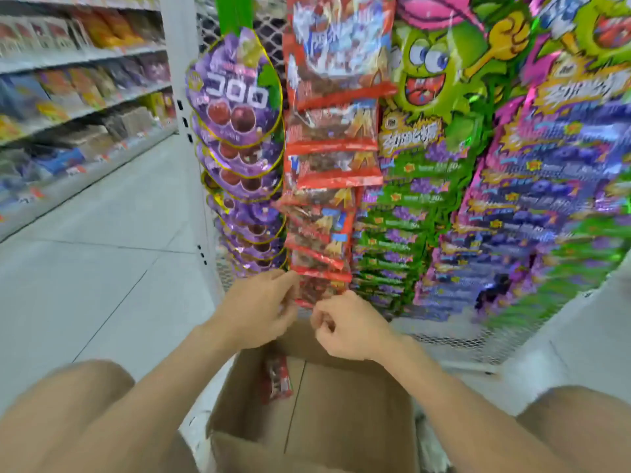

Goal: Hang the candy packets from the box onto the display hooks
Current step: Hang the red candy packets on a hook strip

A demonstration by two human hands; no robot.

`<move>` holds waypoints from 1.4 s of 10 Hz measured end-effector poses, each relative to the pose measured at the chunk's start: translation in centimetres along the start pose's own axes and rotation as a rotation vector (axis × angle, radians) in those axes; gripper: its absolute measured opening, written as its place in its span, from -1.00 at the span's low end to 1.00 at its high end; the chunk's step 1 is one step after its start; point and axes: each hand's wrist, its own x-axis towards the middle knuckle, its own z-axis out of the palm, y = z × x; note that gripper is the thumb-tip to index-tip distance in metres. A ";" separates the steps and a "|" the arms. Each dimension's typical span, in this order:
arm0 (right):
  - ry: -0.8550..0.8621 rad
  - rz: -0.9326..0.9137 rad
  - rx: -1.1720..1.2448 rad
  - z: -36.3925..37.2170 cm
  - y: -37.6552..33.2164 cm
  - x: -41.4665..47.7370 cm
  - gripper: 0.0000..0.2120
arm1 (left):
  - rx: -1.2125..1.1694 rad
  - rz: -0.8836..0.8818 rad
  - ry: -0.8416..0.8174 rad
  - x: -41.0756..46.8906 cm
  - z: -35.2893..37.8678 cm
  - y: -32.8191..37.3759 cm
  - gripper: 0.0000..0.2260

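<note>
A column of red candy packets (pixel 327 165) hangs on the mesh display. The lowest red packet (pixel 317 288) sits between my two hands. My left hand (pixel 259 308) pinches its left edge and my right hand (pixel 345 326) is curled at its lower right corner. Below them stands an open cardboard box (pixel 341 421) with one red packet (pixel 276 380) lying against its far left wall. The hooks themselves are hidden behind the packets.
Purple grape packets (pixel 235 107) hang left of the red column, green packets (pixel 403 216) and purple-pink ones (pixel 532 199) to the right. A white upright (pixel 184 97) edges the mesh. Stocked shelves (pixel 68 97) line the aisle at left, with tiled floor (pixel 102 268). My knees flank the box.
</note>
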 end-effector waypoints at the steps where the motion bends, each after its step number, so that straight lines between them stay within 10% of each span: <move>1: -0.311 0.200 0.030 7.0 2.9 -0.8 -0.80 | -0.009 -0.246 -0.271 -3.0 6.0 -2.4 -0.96; 3: -0.517 0.399 0.019 18.8 7.2 0.0 -0.84 | 0.124 -0.591 -0.446 -6.3 15.0 -7.1 -0.79; 5: -0.682 0.345 -0.160 27.8 6.6 3.0 -0.76 | 0.065 -0.797 -0.118 -9.1 19.9 -10.0 -0.74; 8: -0.537 0.325 0.011 39.0 6.6 6.4 -0.29 | -0.033 -0.730 -0.063 -10.0 22.6 -11.3 -0.81; 10: -0.476 0.341 -0.043 37.8 8.6 5.4 -0.49 | -0.140 -0.732 -0.082 -10.0 22.8 -12.2 -0.78; 11: -0.335 0.432 0.161 36.1 9.2 4.6 -0.70 | -0.159 -0.708 -0.100 -9.6 22.6 -11.6 -0.75; 13: -0.146 0.739 0.840 28.3 7.0 4.5 -0.34 | -0.256 -0.769 -0.183 -9.0 21.5 -8.8 -0.63; 14: -0.162 0.725 1.039 23.2 6.5 3.8 -0.50 | -0.430 -0.936 -0.091 -8.6 20.4 -7.2 -0.57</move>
